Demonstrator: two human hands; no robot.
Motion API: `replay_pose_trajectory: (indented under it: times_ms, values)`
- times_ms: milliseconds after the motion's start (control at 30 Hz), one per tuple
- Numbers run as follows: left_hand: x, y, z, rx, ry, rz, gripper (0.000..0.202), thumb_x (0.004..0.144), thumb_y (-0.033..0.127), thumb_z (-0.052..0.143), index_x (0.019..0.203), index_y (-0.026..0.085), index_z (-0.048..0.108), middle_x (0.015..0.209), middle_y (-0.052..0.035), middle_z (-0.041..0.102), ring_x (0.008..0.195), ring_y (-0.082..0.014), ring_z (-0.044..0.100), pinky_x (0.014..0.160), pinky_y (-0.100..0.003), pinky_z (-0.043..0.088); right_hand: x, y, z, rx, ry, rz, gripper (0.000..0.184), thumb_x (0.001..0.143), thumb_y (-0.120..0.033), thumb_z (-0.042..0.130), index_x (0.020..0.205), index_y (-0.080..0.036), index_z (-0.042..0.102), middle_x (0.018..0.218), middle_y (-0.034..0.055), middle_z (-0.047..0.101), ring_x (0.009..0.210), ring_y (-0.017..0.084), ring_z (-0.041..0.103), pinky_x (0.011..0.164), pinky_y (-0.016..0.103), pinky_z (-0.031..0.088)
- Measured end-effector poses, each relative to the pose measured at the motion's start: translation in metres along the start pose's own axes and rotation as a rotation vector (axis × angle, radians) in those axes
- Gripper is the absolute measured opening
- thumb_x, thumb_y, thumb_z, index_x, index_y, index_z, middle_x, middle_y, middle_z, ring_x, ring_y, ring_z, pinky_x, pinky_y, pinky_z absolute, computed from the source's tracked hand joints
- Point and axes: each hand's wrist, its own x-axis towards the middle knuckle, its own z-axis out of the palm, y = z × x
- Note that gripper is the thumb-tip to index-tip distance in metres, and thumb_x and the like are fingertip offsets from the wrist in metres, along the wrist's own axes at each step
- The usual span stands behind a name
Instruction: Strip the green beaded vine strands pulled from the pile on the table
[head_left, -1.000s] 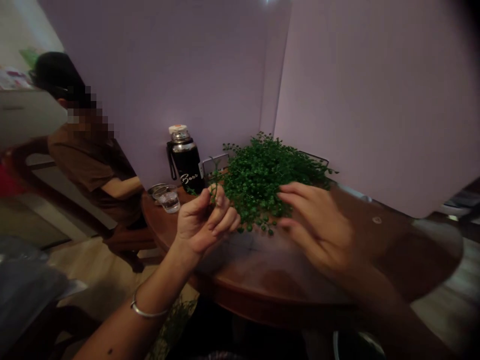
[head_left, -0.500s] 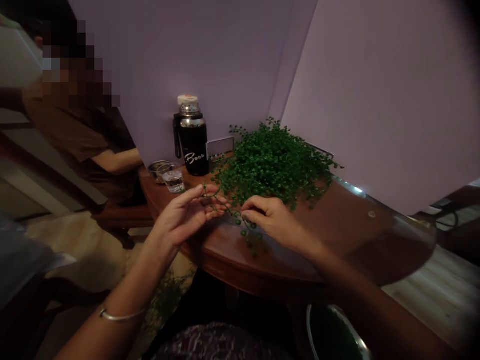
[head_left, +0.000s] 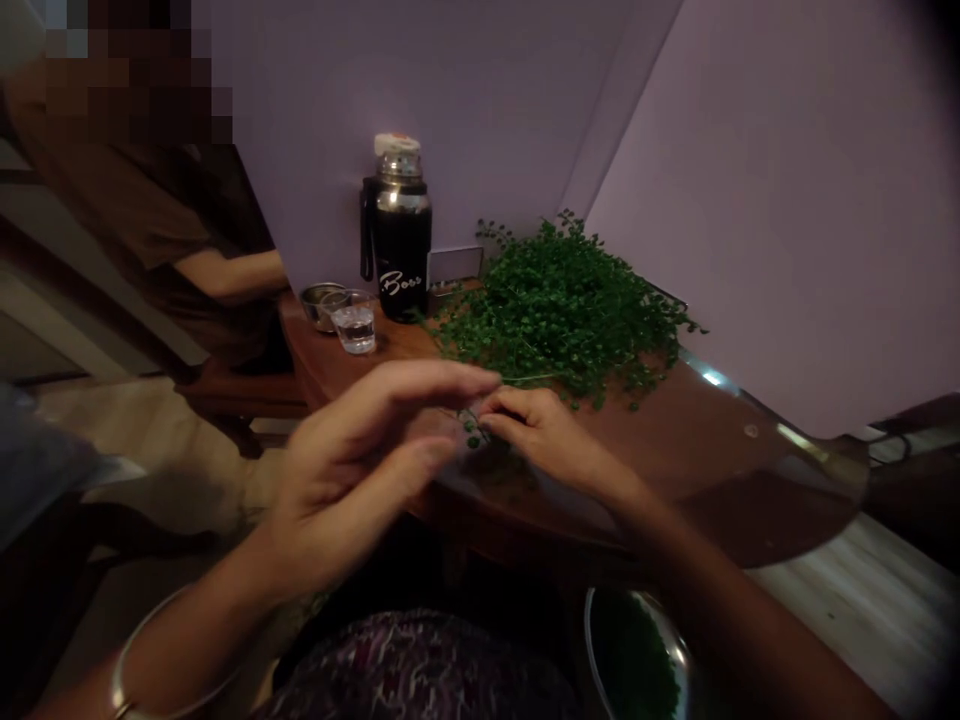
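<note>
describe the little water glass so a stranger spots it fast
On the round dark-wood table, find the tall black steel vacuum flask marked Boss. Just left of it stands a short clear drinking glass with a little water, see-through unlike the small steel bowl behind it.

Dim, warm light; the left hand point(head_left: 352, 470) blurs with motion, glare streaks the table edge point(head_left: 712, 378), and the corners darken.
</note>
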Motion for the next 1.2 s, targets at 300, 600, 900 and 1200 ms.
replay_pose_trajectory:
  times_ms: [300,600,900,1200]
  values:
    - [0.044,-0.070,0.013,0.071,-0.308,-0.160,0.025,0.078,0.016,0.051,0.102,0.017,0.058,0.094,-0.0029,0.060,0.091,-0.0171,0.053,0.082,-0.027,0.039,-0.011,-0.004,0.003,-0.053,0.117,-0.057,0.013,0.082,-0.019,0.048,0.078,-0.017,0.059,0.075,0.0004,0.061,0.070,0.013,0.054,0.066,0.024,0.038]
    - [0.039,-0.084,0.016,0.127,-0.368,-0.326,0.011,0.072,0.019,0.054,0.073,0.012,0.062,0.059,0.0025,0.049,0.057,-0.0089,0.041,0.054,-0.020,0.031,-0.019,0.016,0.016,0.002,0.184,0.010,0.014,0.083,-0.024,0.048,0.077,-0.018,0.059,0.076,0.0009,0.060,0.075,0.013,0.054,0.070,0.025,0.039]
    - [0.031,-0.083,0.009,0.049,-0.262,-0.377,0.011,0.068,0.020,0.059,0.060,0.013,0.059,0.050,0.0029,0.045,0.046,-0.0069,0.035,0.043,-0.019,0.023,-0.016,0.032,-0.008,0.692,0.541,0.367,0.019,0.070,-0.034,0.060,0.068,-0.018,0.050,0.061,-0.0027,0.048,0.045,0.005,0.036,0.036,0.017,0.023]
    - [0.036,-0.087,0.007,0.124,-0.388,-0.387,0.019,0.072,0.026,0.056,0.060,0.011,0.059,0.051,0.0027,0.042,0.048,-0.0067,0.035,0.046,-0.020,0.025,-0.008,0.021,-0.004,0.424,-0.071,0.216,0.025,0.075,-0.039,0.057,0.075,-0.015,0.060,0.069,-0.0001,0.053,0.058,0.008,0.044,0.049,0.020,0.034]
